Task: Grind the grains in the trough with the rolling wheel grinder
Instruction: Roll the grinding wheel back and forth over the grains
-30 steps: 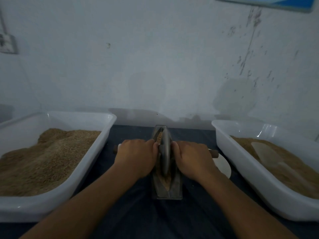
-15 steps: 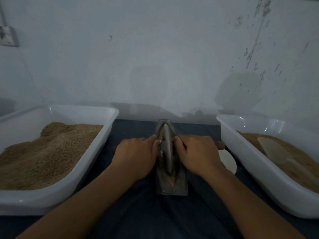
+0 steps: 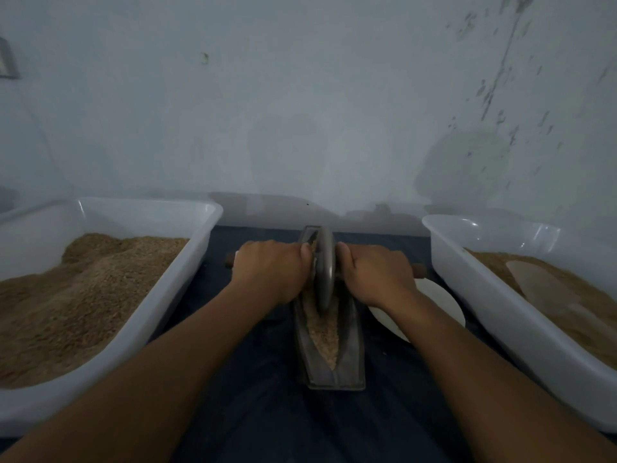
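Under my fingers the wheel is dull grey metal, like its trough; trays glossy white plastic; bench cover looks matt dark cloth.

A grey metal wheel is standing upright on edge in the far half of a narrow trough. Tan grains are lying in the near groove.

Surface: a dark blue cloth covers the table in front of me, up to the pale wall.
Middle: my metal trough lies straight on the cloth, lengthwise away from me.
Left: a white tub heaped with brown grain.
Right: another white tub, also holding grain.
Between trough and right tub: a white plate, flat on the cloth.
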Demonstrator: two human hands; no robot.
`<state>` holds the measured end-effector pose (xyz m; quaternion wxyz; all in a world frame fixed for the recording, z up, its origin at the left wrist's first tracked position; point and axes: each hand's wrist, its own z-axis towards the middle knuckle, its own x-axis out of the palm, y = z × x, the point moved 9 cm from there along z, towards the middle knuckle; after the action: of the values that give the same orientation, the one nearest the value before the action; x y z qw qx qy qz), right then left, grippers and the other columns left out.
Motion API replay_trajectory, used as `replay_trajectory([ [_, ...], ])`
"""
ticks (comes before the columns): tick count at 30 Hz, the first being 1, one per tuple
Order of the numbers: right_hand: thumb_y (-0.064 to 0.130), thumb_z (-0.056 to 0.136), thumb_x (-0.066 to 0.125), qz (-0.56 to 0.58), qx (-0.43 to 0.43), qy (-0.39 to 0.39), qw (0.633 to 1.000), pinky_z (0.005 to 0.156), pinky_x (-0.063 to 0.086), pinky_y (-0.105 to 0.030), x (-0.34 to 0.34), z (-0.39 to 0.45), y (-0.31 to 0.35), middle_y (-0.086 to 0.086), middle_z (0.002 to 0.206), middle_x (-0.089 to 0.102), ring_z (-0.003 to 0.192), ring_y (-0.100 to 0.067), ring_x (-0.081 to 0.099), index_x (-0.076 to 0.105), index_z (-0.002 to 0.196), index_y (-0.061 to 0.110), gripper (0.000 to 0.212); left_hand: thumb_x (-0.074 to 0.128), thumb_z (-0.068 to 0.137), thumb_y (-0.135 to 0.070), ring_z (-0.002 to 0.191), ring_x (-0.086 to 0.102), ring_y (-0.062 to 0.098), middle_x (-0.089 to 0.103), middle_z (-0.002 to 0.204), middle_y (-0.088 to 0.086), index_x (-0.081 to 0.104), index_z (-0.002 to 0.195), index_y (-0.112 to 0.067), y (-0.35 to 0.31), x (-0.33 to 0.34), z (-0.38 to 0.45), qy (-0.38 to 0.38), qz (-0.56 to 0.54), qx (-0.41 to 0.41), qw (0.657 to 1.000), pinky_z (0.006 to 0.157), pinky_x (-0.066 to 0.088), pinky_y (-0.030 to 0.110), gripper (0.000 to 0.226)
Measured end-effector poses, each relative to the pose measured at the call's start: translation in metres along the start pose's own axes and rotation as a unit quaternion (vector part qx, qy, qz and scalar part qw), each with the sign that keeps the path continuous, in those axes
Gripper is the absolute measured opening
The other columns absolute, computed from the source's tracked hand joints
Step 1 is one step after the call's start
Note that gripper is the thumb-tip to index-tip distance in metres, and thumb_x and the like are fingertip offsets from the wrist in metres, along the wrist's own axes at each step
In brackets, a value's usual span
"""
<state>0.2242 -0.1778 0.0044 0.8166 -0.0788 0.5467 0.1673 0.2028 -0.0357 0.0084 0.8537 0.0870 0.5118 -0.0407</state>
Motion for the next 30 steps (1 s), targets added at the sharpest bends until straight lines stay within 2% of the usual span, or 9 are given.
replay_trajectory([
  [6,0.042,0.105,0.015,-0.004,0.011,0.046,0.999,0.07,0.038,-0.04,0.007,0.012,-0.006,0.001,0.096,0.064,0.078,-0.025,0.052,0.042,0.084,0.032,0.036,0.034,0.1,-0.034,0.079,0.063,0.029,0.061,0.083,-0.001,0.033,0.079,-0.025,-0.005,0.002,0.017,-0.006,0.049,0.033,0.998,0.061,0.038,0.037,0.023],
  [11,0.042,0.105,0.016,-0.011,0.013,0.024,1.0,0.074,0.038,-0.041,0.006,0.011,-0.005,0.003,0.094,0.063,0.088,-0.028,0.06,0.048,0.091,0.032,0.036,0.038,0.098,-0.033,0.063,0.05,0.024,0.035,0.066,-0.008,0.035,0.085,-0.024,-0.007,0.003,0.013,0.001,0.074,0.04,0.996,0.059,0.037,0.036,0.016],
  [14,0.042,0.105,0.016,-0.009,0.011,-0.002,1.0,0.071,0.035,-0.039,0.002,0.005,-0.003,0.005,0.086,0.06,0.085,-0.028,0.06,0.045,0.088,0.033,0.035,0.037,0.098,-0.033,0.064,0.053,0.025,0.039,0.07,-0.006,0.033,0.086,-0.024,-0.008,-0.001,0.005,-0.006,0.075,0.03,0.997,0.06,0.037,0.037,0.017],
  [16,0.043,0.105,0.014,-0.006,0.006,-0.015,1.0,0.071,0.037,-0.04,0.0,-0.001,-0.001,0.005,0.086,0.061,0.083,-0.027,0.06,0.046,0.09,0.033,0.036,0.037,0.099,-0.034,0.059,0.045,0.022,0.047,0.071,-0.004,0.032,0.085,-0.023,-0.009,-0.005,-0.001,-0.017,0.075,0.027,0.997,0.059,0.036,0.037,0.019],
  [18,0.045,0.104,0.011,0.005,0.007,-0.021,1.0,0.075,0.039,-0.04,-0.002,-0.007,-0.001,0.004,0.094,0.065,0.086,-0.027,0.061,0.053,0.103,0.032,0.044,0.033,0.101,-0.036,0.058,0.043,0.021,0.057,0.075,-0.003,0.033,0.084,-0.024,-0.01,-0.01,-0.007,-0.033,0.065,0.016,0.997,0.059,0.038,0.036,0.021],
  [20,0.048,0.103,0.008,0.021,0.014,-0.022,0.999,0.075,0.035,-0.04,-0.003,-0.013,-0.001,0.003,0.101,0.067,0.089,-0.026,0.061,0.056,0.113,0.035,0.051,0.029,0.102,-0.037,0.058,0.043,0.019,0.057,0.074,-0.005,0.035,0.083,-0.026,-0.009,-0.015,-0.013,-0.04,0.045,0.001,0.998,0.061,0.038,0.036,0.024],
  [25,0.05,0.104,0.009,0.048,0.008,-0.015,0.999,0.078,0.035,-0.04,-0.011,-0.032,0.002,0.006,0.105,0.067,0.092,-0.023,0.06,0.058,0.112,0.041,0.05,0.033,0.103,-0.038,0.061,0.05,0.019,0.062,0.081,-0.005,0.039,0.082,-0.029,-0.015,-0.025,-0.029,-0.032,0.024,-0.003,0.999,0.065,0.044,0.039,0.024],
  [27,0.05,0.105,0.012,0.052,0.0,-0.025,0.998,0.077,0.033,-0.039,-0.016,-0.043,0.005,0.007,0.108,0.066,0.092,-0.022,0.058,0.058,0.113,0.043,0.047,0.021,0.103,-0.042,0.066,0.057,0.02,0.065,0.084,-0.005,0.046,0.085,-0.029,-0.015,-0.029,-0.037,-0.034,0.017,-0.013,0.999,0.067,0.043,0.037,0.034],
  [30,0.051,0.105,0.013,0.066,-0.013,-0.03,0.997,0.085,0.037,-0.039,-0.025,-0.058,0.008,0.009,0.118,0.065,0.099,-0.019,0.058,0.053,0.13,0.047,0.048,0.006,0.1,-0.048,0.07,0.058,0.016,0.066,0.088,-0.007,0.055,0.092,-0.031,-0.015,-0.035,-0.05,-0.039,0.004,-0.022,0.999,0.069,0.041,0.034,0.053],
])
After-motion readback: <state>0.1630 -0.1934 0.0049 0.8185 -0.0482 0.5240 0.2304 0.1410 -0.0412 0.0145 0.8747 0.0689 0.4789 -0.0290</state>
